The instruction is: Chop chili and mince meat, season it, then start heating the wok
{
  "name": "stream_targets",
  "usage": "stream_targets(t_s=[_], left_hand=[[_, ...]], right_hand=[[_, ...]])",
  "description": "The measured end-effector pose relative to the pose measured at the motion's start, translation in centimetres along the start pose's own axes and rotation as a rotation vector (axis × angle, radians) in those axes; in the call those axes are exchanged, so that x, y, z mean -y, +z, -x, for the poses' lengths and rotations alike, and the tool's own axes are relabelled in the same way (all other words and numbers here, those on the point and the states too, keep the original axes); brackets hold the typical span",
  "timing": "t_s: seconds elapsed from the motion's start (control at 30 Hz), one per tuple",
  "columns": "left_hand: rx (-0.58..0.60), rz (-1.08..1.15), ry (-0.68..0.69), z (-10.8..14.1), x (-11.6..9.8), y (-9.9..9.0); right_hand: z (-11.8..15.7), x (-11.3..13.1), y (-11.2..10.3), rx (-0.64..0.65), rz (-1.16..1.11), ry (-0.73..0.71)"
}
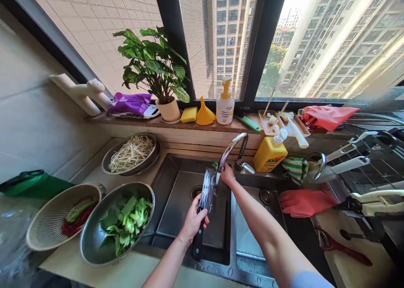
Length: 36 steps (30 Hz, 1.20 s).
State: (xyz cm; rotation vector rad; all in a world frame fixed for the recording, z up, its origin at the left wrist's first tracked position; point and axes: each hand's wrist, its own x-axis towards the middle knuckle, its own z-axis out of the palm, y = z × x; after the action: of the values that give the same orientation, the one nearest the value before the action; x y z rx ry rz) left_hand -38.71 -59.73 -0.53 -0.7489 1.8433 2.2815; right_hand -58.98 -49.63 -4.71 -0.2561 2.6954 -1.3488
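Observation:
My left hand [193, 220] is wrapped round the black handle of a cleaver [208, 191]. The wide, wet blade points up and away over the left sink basin, under the end of the chrome faucet [232, 142]. My right hand [227, 175] is closed beside the lower end of the spout, which partly covers its fingers. A small green piece [215, 165] shows just left of the spout, near the fingertips. Whether that hand grips the piece or the spout is hidden.
Left of the double sink [232, 237] stand a bowl of leafy greens [85, 241], a colander with peppers [34, 237] and a bowl of bean sprouts [132, 153]. A yellow detergent bottle [269, 155], red gloves [306, 203] and a dish rack [378, 161] are at right.

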Motion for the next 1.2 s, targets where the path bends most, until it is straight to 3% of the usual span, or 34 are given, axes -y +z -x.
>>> stream_targets(t_s=[0.1,0.2,0.3,0.37,0.47,0.53,0.6,0.73,0.83,0.93,1.07,1.2], left_hand=[[-0.094,0.077,-0.009,-1.3,0.3,-0.3],[-0.167,0.126,-0.075,-2.4,-0.3,0.5],[-0.052,0.024,-0.072,-2.3,-0.6,0.8],[0.017,-0.178,0.042,-1.7,-0.3,0.2],[0.001,-0.672,0.257,-0.7,0.4,-1.7],[0.014,-0.985,0.289,-0.4,0.8,-2.9],[0.078,-1.204,0.274,-0.3,0.7,-3.7],[0.190,-1.482,0.360,-0.5,-0.3,-3.6],[0.188,-1.608,0.428,-0.2,-1.4,-3.3],[0.192,-1.678,0.452,0.3,-2.1,-3.7],[0.127,-1.632,0.421,1.0,-1.8,-5.4],[-0.053,-1.209,0.268,0.2,-0.4,-6.2]], right_hand=[[2.6,0.6,0.1,0.022,0.001,-0.047],[5.9,1.3,1.2,0.125,-0.017,-0.123],[6.7,0.9,1.1,0.137,-0.010,-0.097],[5.7,-0.1,-0.1,0.075,0.015,-0.031],[4.0,-1.3,-3.1,-0.035,0.049,0.033],[4.1,-0.9,-5.0,-0.080,0.018,-0.017],[5.1,0.6,-5.5,-0.054,-0.033,-0.150],[7.9,4.6,-1.9,0.267,-0.013,-0.398],[9.1,6.2,2.0,0.498,0.151,-0.374],[8.4,5.4,3.4,0.489,0.284,-0.270],[5.1,2.3,0.0,0.313,0.340,-0.129],[3.6,-0.3,-5.4,0.123,0.327,-0.024]])
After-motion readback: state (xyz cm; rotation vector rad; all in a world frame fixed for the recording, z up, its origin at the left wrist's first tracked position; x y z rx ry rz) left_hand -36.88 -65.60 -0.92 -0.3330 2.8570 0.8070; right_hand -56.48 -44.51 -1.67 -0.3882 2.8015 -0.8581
